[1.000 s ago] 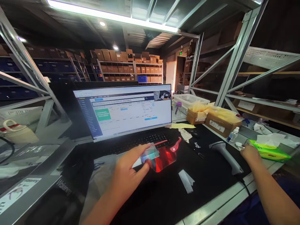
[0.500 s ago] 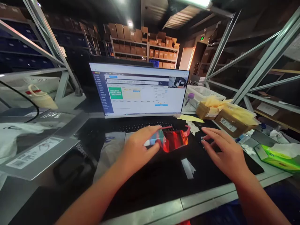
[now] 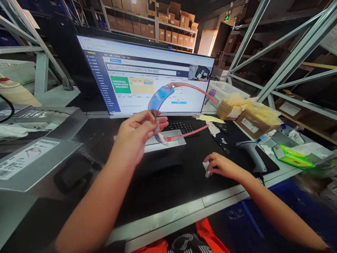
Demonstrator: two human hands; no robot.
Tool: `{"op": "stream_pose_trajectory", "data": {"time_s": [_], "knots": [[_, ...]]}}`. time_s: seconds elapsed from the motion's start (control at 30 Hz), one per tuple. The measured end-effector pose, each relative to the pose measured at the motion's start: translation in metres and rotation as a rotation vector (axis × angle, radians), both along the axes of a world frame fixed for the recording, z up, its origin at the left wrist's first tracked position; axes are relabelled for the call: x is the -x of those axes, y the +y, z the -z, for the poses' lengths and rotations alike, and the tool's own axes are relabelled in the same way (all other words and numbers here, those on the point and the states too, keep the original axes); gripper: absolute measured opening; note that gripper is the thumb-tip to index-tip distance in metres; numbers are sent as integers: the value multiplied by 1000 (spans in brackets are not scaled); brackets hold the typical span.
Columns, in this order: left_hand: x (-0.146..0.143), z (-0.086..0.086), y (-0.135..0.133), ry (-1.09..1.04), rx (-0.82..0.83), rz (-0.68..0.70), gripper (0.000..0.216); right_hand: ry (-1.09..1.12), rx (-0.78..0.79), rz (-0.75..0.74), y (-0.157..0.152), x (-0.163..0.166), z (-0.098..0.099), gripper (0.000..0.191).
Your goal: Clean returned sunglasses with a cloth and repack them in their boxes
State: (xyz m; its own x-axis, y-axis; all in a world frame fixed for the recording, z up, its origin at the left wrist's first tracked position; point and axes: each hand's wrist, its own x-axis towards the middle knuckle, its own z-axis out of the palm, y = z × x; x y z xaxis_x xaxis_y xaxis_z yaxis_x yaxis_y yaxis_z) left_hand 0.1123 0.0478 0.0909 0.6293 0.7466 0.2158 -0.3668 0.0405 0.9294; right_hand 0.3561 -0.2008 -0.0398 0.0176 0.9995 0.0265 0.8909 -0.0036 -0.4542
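Raised in front of the monitor, a pair of sunglasses point(image 3: 161, 99) with a mirrored lens and pink-red temples is pinched by my left hand point(image 3: 135, 135) near the middle of the lens. The temples are unfolded and point right. Low over the black desk mat point(image 3: 168, 182), my right hand point(image 3: 223, 167) has its fingers closed on a small white slip point(image 3: 206, 166), partly hidden by the fingertips. Behind the sunglasses lie a grey-white flat box point(image 3: 173, 140) and a keyboard point(image 3: 181, 126).
The monitor point(image 3: 126, 70) stands at the back. On the right are a barcode scanner point(image 3: 252, 154), cardboard boxes point(image 3: 254, 126) with yellow packaging and a green tissue pack point(image 3: 292, 156). At left sits a grey labelled box point(image 3: 63, 158).
My left hand has lifted the sunglasses and turned them so the temples point right. My right hand has moved down and left onto the white slip. The view has tilted downward.
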Motion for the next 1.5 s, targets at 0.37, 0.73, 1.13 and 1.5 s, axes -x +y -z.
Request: {"op": "stream_pose_trajectory", "data": {"time_s": [0.37,0.73,1.13,1.5], "knots": [[0,4,15,58,232,115,34,-185,-684,280,23,5,-80,17],[3,2,16,111,185,70,41,-627,-741,245,24,11,-105,11],[-2,7,13,123,171,120,36,-923,-754,146,28,34,-107,22],[-10,12,6,22,384,228,16,-1176,-1008,-67,52,54,-115,25]]}}
